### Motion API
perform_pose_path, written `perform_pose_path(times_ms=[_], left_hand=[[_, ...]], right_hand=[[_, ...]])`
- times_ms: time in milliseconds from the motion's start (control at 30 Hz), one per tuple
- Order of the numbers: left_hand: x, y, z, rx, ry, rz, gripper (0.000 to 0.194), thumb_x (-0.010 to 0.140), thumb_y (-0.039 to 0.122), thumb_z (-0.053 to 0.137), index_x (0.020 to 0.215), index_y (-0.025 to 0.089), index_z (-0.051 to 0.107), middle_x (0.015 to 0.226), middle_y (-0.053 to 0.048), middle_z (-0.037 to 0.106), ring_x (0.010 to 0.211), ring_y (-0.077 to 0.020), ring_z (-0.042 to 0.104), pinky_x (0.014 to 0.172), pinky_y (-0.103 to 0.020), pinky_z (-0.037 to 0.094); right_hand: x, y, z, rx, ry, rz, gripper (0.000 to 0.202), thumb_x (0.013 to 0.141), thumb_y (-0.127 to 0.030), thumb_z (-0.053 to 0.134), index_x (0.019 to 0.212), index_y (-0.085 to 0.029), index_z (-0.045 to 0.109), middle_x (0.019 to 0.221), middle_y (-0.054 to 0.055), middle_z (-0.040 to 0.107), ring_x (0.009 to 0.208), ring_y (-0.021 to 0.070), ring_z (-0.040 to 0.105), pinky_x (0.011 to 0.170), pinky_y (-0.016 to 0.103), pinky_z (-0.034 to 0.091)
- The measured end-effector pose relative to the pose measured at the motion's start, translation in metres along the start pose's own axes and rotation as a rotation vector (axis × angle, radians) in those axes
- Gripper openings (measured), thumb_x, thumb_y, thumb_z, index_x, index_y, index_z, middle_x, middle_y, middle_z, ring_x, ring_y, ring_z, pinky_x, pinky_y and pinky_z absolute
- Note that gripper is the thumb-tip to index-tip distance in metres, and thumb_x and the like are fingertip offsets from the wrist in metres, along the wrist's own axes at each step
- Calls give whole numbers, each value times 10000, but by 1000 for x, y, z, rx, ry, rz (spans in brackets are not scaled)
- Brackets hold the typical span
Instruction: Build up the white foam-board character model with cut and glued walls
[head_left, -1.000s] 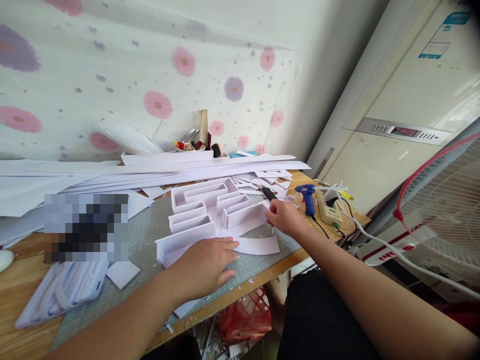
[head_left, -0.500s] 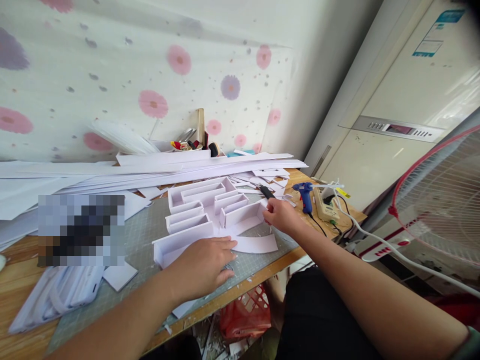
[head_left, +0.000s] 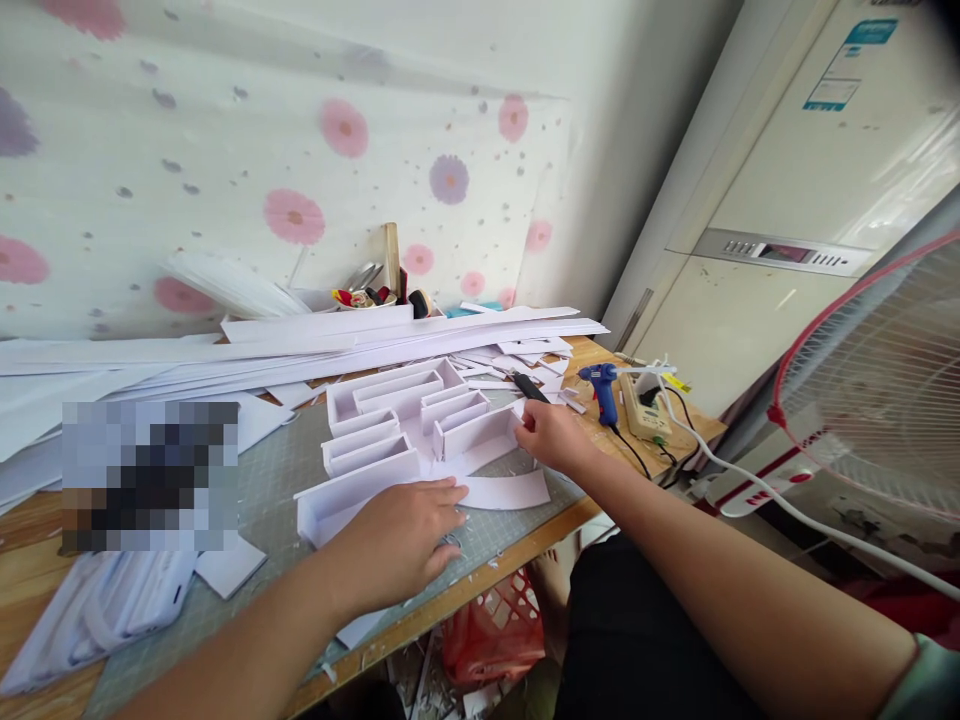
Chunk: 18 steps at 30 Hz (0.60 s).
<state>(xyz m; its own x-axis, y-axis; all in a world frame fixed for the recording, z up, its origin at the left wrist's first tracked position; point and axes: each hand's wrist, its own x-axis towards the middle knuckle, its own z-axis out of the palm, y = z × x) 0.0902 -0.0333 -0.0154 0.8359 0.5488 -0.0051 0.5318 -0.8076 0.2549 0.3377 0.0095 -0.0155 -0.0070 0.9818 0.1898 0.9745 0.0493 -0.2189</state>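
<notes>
A white foam-board model with several box-like compartments (head_left: 367, 470) stands on the grey cutting mat (head_left: 270, 470). My left hand (head_left: 409, 530) lies palm down with fingers stretched over the model's near edge, beside a curved white strip (head_left: 510, 490). At the model's right end, my right hand (head_left: 551, 432) is closed; a black-handled tool (head_left: 529, 386) points up and left from it. The tool's tip lies among white scraps (head_left: 525, 352).
A blue glue gun (head_left: 602, 390) and a power strip (head_left: 646, 410) with cables sit at the right. Long white boards (head_left: 300, 350) lie along the back. A fan (head_left: 877, 370) stands right, and a red basket (head_left: 491, 635) is below the table edge.
The view has shifted slightly, moving most things a little left in the picture. Both hands keep almost the same place and pose beside the model.
</notes>
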Motion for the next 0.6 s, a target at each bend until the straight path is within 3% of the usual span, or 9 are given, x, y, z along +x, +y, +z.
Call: perform_pose_path(times_ms=[433,600], left_hand=[[0,2,-3,11,-13,-14,333,824,204,517,1120,201,667,1355,-76,535,1269,-237,481,1045,-396,421],[0,0,-1,9,1,-3,335,818,188,515,1115,194,669,1350,-84,539,1269,-238,481,1050,-400,417]], right_hand=[[0,3,-1,-68,-12,-2,63,824,-200,594,766,-175,591,697,-2,628,599,132,525,500,222,262],[0,4,-4,-128,-67,-12,166,889,-292,559,781,-187,630,758,31,665,678,174,589,556,234,315]])
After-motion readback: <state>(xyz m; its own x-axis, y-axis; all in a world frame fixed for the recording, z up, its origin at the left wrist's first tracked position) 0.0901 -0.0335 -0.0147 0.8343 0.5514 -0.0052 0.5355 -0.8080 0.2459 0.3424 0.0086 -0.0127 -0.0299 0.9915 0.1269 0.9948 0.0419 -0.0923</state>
